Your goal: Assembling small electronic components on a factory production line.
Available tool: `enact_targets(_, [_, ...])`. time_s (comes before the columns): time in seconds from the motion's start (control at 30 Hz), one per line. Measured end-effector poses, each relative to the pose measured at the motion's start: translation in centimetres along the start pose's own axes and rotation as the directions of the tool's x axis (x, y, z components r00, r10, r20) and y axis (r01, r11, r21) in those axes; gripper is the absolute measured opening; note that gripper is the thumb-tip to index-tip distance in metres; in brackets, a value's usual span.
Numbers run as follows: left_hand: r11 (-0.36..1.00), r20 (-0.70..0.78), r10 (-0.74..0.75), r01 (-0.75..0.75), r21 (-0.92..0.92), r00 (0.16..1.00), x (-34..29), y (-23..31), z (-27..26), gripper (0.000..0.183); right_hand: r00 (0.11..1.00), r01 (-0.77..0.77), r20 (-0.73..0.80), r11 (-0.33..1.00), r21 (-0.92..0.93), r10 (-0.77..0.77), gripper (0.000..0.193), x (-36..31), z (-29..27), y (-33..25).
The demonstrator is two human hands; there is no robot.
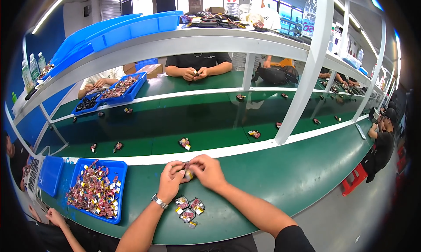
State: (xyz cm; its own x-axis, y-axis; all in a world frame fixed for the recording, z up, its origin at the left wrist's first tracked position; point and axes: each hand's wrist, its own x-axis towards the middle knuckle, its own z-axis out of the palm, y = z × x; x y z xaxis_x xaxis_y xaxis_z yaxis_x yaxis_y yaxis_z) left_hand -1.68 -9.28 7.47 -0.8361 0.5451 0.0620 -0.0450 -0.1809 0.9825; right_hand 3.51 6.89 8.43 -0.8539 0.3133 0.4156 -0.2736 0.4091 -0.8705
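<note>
Close together over the green bench (272, 186), my left hand (170, 181) and my right hand (210, 172) grip one small electronic assembly (188, 174) between their fingertips. It shows a yellow-and-white patch; the fingers cover much of it and it is partly blurred. Nearer me on the bench lies a cluster of several small dark casings (187, 215) with reddish circuit boards and yellow-white parts. A single small yellow-and-white piece (192, 225) lies just below them. To the left of my left forearm sits a blue tray (124, 175) heaped with reddish circuit boards (94, 190).
Beyond a white rail (144, 159), a dark green conveyor (206, 116) carries scattered assemblies (184, 143). A white post (302, 72) rises at right, under a shelf holding blue trays (131, 32). A neighbour's hand (55, 217) is at lower left; others work across the belt.
</note>
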Motion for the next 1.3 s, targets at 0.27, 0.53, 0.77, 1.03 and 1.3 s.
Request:
enact_targets(0.27, [1.000,0.106,-0.018,0.017,0.010,0.994,0.4,0.4,0.4,0.027,0.902,-0.198,-0.427,0.942,-0.270,0.067,0.019,9.4,-8.6,10.2])
enact_targets(0.53, [0.999,0.092,-0.040,0.041,-0.009,0.995,-0.1,0.6,-0.7,0.024,0.779,-0.482,-0.620,0.539,-0.690,-0.097,0.049,6.2,-15.8,10.0])
enact_targets(0.77, [0.999,0.137,-0.028,0.030,-0.013,0.990,0.2,0.5,-0.6,0.022,0.746,-0.627,-0.660,0.429,-0.650,0.090,0.039,6.1,-17.7,10.9])
enact_targets(1.03, [0.996,0.117,-0.068,0.074,-0.046,0.991,0.3,1.0,-0.6,0.022,0.768,-0.409,-0.633,0.689,-0.598,-0.094,0.036,4.9,-17.0,10.1])
enact_targets(1.3, [0.989,0.109,-0.103,0.114,-0.096,0.989,1.0,1.5,-2.0,0.028,0.996,0.043,0.084,0.997,-0.057,-0.038,0.039,0.5,-6.2,0.6])
